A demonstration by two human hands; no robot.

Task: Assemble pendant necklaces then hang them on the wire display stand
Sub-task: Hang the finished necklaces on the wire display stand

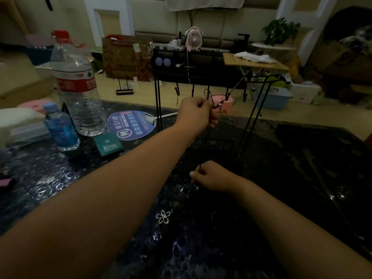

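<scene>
On the dark, glossy table (60,178) stands the black wire display stand (249,109), the biggest thing among the task pieces, its thin legs rising from a grid base to a top bar hung with small hooks. Left of it sits a large clear water bottle (75,85) with a red label, and just in front of that a small blue bottle (60,129). A round blue hand fan (131,124) lies flat between the bottles and the stand, with a small teal packet (108,144) lying near its front edge.

The person's left hand (194,115) is raised in front of the stand, its fingers curled tight and pinching the upper part of a thin black necklace cord (216,103); the cord's beaded end reaches up toward one of the hooks, though I cannot tell whether it is caught on it. The right hand (213,177) is low over the table, nearer the person, thumb and fingers pinching the lower end of the same cord, which is hard to follow in the dim light.

Closer still, a small silver flower pendant (164,216) lies alone on the table between the two forearms.
</scene>
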